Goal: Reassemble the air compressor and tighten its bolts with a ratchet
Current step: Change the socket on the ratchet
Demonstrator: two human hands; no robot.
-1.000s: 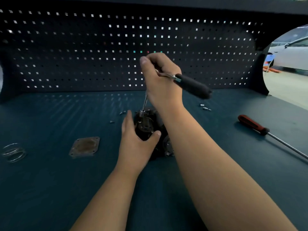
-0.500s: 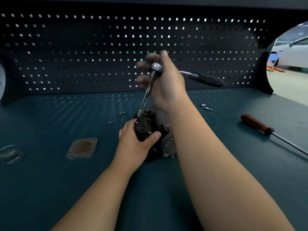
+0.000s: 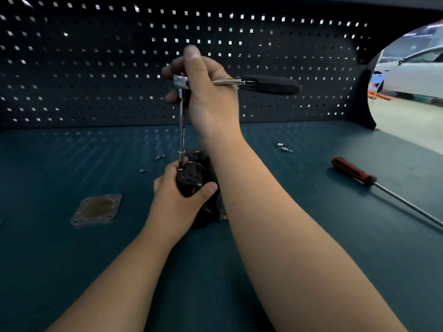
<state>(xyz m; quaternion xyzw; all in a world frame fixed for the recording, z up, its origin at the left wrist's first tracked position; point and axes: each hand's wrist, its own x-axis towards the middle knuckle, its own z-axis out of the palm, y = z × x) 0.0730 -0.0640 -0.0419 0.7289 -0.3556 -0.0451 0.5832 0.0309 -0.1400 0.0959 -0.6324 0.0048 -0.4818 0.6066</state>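
My dark teal counter (image 3: 72, 271) carries the compressor (image 3: 193, 174) at centre, a square plate (image 3: 96, 209) near left, loose screws (image 3: 158, 157) beyond, bolts (image 3: 284, 147) far right, a red-handled screwdriver (image 3: 352, 171) right.

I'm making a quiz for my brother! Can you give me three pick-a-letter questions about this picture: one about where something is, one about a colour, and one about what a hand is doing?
1. Where is the square grey metal plate?
A. hanging on the wall
B. on the floor
C. on the teal bench, left of the dark metal compressor

2. What colour is the handle of the long screwdriver?
A. yellow
B. red
C. green

3. What is the left hand doing?
A. gripping the compressor
B. lying flat on the bench
C. waving

Answers:
1 C, the plate lies on the bench.
2 B, its handle is red.
3 A, fingers and thumb curl round the compressor while the right hand holds the black-handled steel ratchet above.
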